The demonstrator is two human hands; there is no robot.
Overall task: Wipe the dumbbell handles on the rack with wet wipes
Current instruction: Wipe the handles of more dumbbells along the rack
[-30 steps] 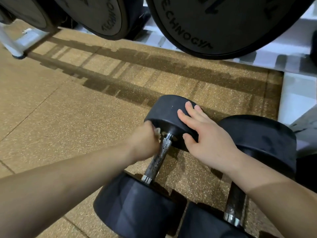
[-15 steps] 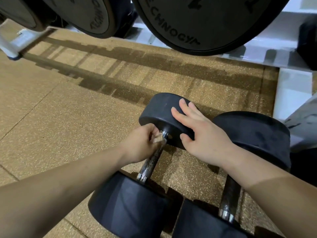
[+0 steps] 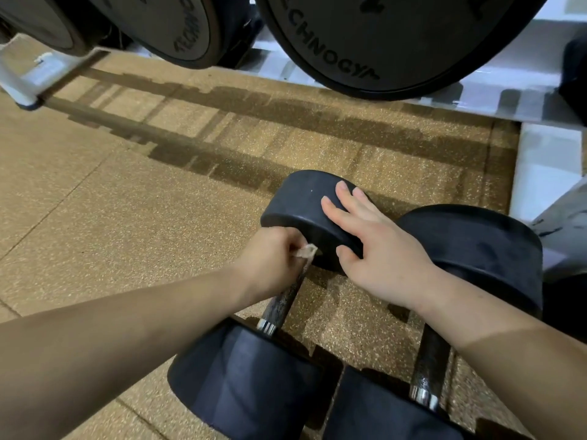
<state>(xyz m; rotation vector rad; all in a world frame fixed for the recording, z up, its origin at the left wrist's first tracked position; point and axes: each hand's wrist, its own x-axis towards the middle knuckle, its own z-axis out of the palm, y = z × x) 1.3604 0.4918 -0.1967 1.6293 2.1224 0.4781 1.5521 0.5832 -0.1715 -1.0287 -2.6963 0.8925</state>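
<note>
Floor (image 3: 127,217) below; 12 o'clock plate (image 3: 397,42) reads "ECHNOGY". My left fingers (image 3: 293,244) grip wipe (image 3: 306,250) on handle (image 3: 282,304); right fingers (image 3: 346,193) flat on dumbbell (image 3: 298,201).

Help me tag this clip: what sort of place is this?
Most likely a gym's free-weights area: two black rubber-headed dumbbells with knurled metal handles lie on speckled tan rubber flooring, near large round black weight plates by a white rack.
</note>
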